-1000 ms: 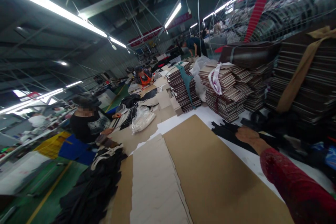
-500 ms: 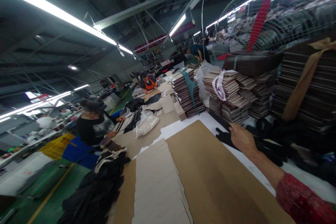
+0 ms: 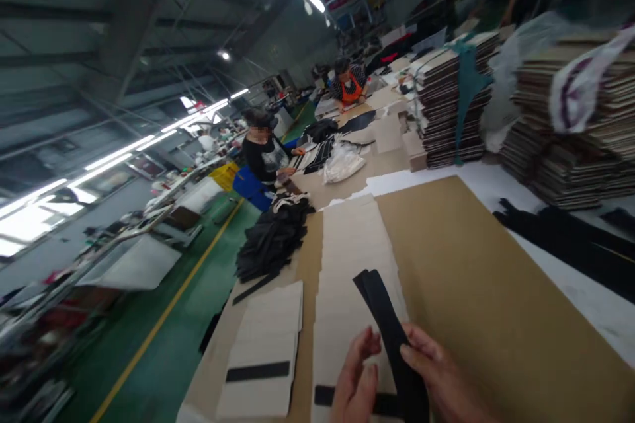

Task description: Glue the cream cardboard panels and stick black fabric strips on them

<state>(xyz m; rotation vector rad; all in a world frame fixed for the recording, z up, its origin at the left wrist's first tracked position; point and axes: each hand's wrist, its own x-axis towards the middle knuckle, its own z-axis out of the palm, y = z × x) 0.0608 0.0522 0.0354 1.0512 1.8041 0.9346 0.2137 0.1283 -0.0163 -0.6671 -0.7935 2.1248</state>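
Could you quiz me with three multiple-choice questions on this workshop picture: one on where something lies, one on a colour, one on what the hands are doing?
1. Where does the loose heap of black fabric pieces lie?
A. at the left edge of the long work table
B. on the green floor
C. atop the tied stacks

2. What colour is the long fabric strip being handled?
A. white
B. black
C. red

3. How do the hands meet that strip?
A. both away from it
B. left hand and right hand hold it
C. only the right touches it

Answers: 1 A, the heap overlaps the table edge; 2 B, plainly black; 3 B, fingers of both hands close on it.
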